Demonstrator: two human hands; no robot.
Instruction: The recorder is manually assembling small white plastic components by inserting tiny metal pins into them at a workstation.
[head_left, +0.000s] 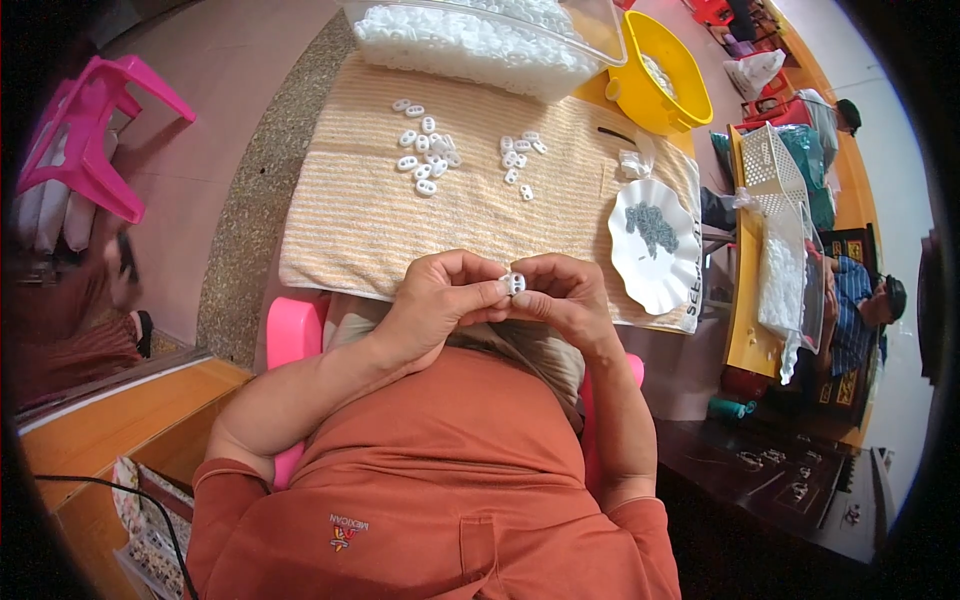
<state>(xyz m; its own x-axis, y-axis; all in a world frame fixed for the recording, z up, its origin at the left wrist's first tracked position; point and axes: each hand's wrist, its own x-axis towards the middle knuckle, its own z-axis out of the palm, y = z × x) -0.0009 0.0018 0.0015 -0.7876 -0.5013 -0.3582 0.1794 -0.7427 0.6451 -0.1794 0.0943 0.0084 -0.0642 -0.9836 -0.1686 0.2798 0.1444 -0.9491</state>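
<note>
Both hands pinch one white clip [513, 283] between them: left hand [437, 300] and right hand [565, 297] closed on it, above the near edge of the towel [340, 215].

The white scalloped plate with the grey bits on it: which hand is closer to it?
Right. The right hand sits just left of the white scalloped plate, at its near edge. The left hand lies farther left, beyond the right one, both pinching a small white plastic piece.
</note>
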